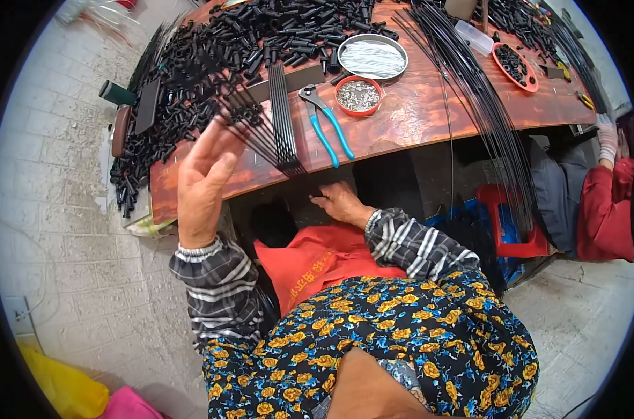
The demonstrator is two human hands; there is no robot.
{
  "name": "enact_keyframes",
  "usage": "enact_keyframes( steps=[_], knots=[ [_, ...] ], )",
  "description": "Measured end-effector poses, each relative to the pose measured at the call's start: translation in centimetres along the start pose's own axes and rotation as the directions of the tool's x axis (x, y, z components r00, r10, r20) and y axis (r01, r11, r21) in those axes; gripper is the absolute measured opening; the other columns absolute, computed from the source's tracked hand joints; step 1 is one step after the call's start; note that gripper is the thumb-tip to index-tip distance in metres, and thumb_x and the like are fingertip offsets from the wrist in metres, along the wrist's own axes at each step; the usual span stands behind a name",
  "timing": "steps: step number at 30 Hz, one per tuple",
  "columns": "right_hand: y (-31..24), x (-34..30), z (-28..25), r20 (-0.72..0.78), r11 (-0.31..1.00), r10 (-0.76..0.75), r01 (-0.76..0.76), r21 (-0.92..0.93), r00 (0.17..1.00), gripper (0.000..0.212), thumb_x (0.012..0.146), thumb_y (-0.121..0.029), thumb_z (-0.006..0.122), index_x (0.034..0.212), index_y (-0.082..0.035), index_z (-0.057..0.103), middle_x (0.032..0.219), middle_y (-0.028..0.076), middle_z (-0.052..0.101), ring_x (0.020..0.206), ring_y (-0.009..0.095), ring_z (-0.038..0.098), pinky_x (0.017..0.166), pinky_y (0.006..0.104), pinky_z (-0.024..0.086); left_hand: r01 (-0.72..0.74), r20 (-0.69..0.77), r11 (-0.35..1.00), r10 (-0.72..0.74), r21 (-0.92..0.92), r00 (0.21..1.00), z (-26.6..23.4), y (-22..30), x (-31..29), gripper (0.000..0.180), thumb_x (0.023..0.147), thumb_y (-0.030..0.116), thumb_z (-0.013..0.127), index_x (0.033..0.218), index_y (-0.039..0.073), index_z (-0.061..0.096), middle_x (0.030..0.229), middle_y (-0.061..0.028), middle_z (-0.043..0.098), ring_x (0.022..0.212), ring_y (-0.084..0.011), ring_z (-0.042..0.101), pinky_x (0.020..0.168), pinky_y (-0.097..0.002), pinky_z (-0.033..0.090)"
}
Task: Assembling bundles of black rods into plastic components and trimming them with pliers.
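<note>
Thin black rods (264, 143) fan out, blurred, over the near edge of the red-brown table (394, 133). My right hand (343, 204) is closed around their near ends, just below that edge. My left hand (204, 181) is raised at the left, thumb apart and fingers stretched out, fingertips by the far ends of the fanned rods. Small dark pieces (246, 113) show there; whether they are attached cannot be made out. A straight row of black rods (282, 112) lies alongside. Blue-handled pliers (324, 126) rest to the right of it.
Black tubular parts (282, 28) heap across the back and left. A red dish (359, 96) holds small metal bits; a round tin (373, 56) holds thin pale strips. Long black rods (481, 105) overhang the edge. A co-worker's gloved hand (607, 140) and red stool (512, 230) are at right.
</note>
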State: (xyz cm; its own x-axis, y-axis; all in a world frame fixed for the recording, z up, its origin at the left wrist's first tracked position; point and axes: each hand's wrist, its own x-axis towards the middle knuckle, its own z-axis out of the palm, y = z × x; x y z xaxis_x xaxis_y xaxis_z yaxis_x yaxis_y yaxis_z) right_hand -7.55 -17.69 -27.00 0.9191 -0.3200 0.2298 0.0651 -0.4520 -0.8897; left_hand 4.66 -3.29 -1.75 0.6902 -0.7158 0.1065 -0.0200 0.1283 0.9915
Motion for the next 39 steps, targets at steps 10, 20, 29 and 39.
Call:
enact_keyframes(
  steps=[10,20,29,39],
  knots=[
    [2.9,-1.3,0.6,0.124,0.993,0.113,-0.107,-0.053,0.986,0.025,0.086,-0.025,0.064,0.083,0.0,0.065,0.078,0.026,0.06,0.08,0.045,0.06,0.064,0.0472,0.047,-0.259,0.133,0.956,0.277,-0.137,0.952,3.6,1.3,4.6,0.043,0.095,0.016,0.055,0.13,-0.007,0.045,0.105,-0.0232,0.065,0.103,-0.034,0.063,0.097,-0.0437,0.045],
    [-2.9,-4.3,-8.8,-0.17,0.996,-0.072,0.08,0.042,0.983,0.03,0.077,-0.007,0.063,0.106,-0.001,0.063,0.096,0.016,0.064,0.089,0.035,0.062,0.078,0.0417,0.051,-0.201,0.115,0.979,0.205,-0.046,0.972,4.1,1.6,4.9,0.023,0.099,0.019,0.048,0.115,0.002,0.053,0.101,-0.0129,0.061,0.096,-0.0286,0.062,0.095,-0.0494,0.045],
    [-5.0,-10.0,-22.3,-0.527,0.994,0.036,0.025,0.108,0.849,0.031,0.079,0.006,0.063,0.11,0.001,0.062,0.101,0.015,0.064,0.088,0.022,0.066,0.071,0.0285,0.053,-0.138,0.043,0.986,0.143,-0.096,0.989,4.6,2.3,5.3,0.025,0.098,0.016,0.052,0.117,0.001,0.054,0.103,-0.0124,0.064,0.098,-0.027,0.063,0.097,-0.0452,0.046],
    [-7.4,-11.0,-19.5,-0.494,0.96,0.158,-0.015,0.28,0.855,0.015,0.091,-0.005,0.059,0.103,0.001,0.066,0.082,0.006,0.066,0.071,0.01,0.063,0.059,0.0198,0.049,-0.16,0.065,0.978,0.169,-0.133,0.983,5.2,2.2,5.1,0.026,0.099,0.014,0.049,0.119,-0.002,0.054,0.1,-0.0137,0.064,0.097,-0.0278,0.064,0.095,-0.0428,0.049]
  ],
)
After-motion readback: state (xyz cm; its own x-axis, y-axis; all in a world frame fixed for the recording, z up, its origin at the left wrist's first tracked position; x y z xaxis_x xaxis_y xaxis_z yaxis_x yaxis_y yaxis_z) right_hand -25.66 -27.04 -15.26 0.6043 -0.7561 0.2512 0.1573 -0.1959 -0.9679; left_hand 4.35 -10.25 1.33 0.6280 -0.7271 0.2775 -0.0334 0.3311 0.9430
